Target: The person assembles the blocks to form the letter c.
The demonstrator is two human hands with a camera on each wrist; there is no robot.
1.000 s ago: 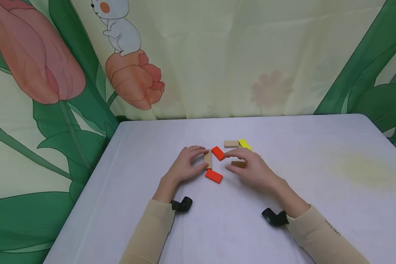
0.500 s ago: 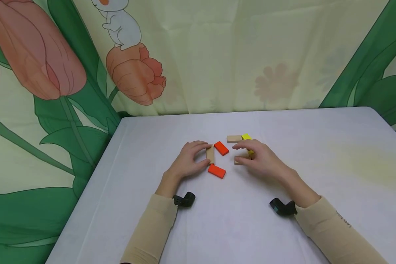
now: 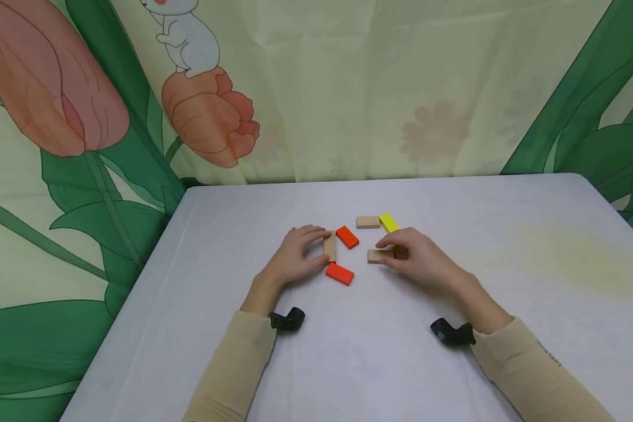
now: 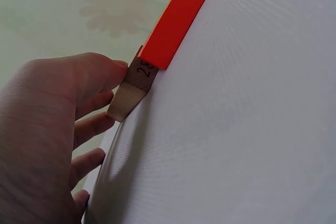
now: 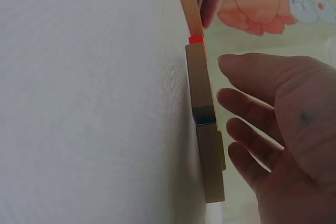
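Observation:
In the head view, my left hand (image 3: 295, 253) pinches a plain wooden block (image 3: 329, 247) between thumb and fingers, one at each end. The left wrist view shows the number 28 on this wooden block (image 4: 139, 72). One red block (image 3: 340, 274) lies at its near end, and another red block (image 3: 347, 237) slants away at its far end. Over to the right, my right hand (image 3: 422, 258) hovers with thumb and fingers spread above a second wooden block (image 3: 377, 256). From the right wrist, a gap shows between my fingertips and the wooden blocks (image 5: 200, 80).
Behind my right hand, a yellow block (image 3: 388, 223) slants from the end of a further wooden block (image 3: 368, 222). All lie on a white-covered table (image 3: 316, 363). A printed curtain (image 3: 337, 88) hangs along its back edge.
My right hand has shifted right, away from the red blocks, and its thumb now overlaps the near right wooden block. My left hand keeps its hold. The head view has shifted slightly.

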